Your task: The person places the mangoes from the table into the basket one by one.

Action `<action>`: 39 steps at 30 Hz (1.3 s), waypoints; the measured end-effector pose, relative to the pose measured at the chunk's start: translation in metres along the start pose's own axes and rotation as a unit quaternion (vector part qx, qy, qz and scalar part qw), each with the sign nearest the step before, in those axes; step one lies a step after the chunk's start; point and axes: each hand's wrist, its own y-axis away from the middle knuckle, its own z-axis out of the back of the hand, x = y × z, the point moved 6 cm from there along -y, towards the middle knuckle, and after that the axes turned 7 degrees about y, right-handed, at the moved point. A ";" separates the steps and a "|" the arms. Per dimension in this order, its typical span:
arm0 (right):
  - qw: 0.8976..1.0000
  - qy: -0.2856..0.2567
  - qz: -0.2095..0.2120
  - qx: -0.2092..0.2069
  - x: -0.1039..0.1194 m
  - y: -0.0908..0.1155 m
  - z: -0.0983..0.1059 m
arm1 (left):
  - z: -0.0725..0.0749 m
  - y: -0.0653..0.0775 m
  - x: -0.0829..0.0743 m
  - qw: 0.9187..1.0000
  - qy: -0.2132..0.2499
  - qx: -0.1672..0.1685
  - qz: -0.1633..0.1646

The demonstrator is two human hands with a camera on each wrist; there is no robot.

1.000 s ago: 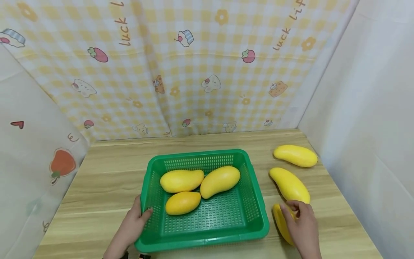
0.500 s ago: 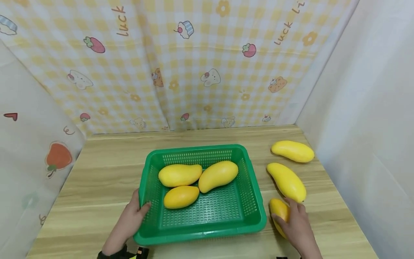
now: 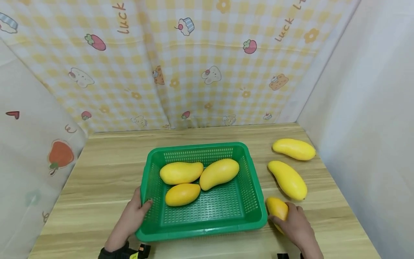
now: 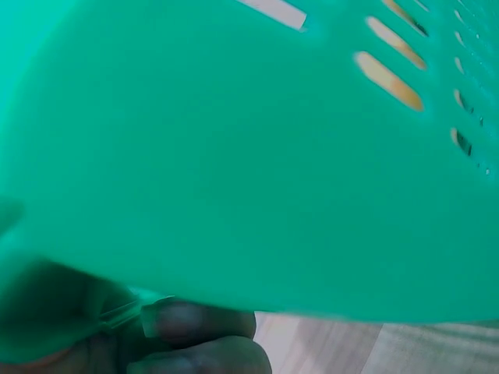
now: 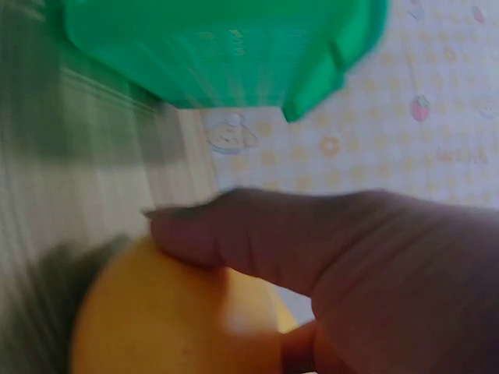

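Mango [image 3: 276, 209] under R hand [image 3: 295, 227] (beside basket [image 3: 258, 201])

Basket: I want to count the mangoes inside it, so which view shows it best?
The head view: the whole green basket shows from above, with three mangoes inside. The left wrist view shows only a blurred close-up of its wall; the right wrist view shows only its blurred underside and one corner, nothing inside.

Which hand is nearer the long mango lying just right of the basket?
Right. The right hand grips another mango just in front of the long mango. The left hand holds the basket rim at its far-left side.
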 end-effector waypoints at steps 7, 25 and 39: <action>1.000 -0.008 0.024 -0.009 0.000 -0.002 0.013 | -0.001 0.000 0.001 1.000 0.010 0.000 -0.005; 0.978 0.026 0.128 -0.164 0.034 0.016 0.063 | 0.001 0.001 0.002 1.000 0.022 -0.007 0.000; 0.930 0.054 0.255 -0.260 0.102 0.030 0.082 | 0.000 0.000 0.002 0.999 0.035 -0.015 -0.001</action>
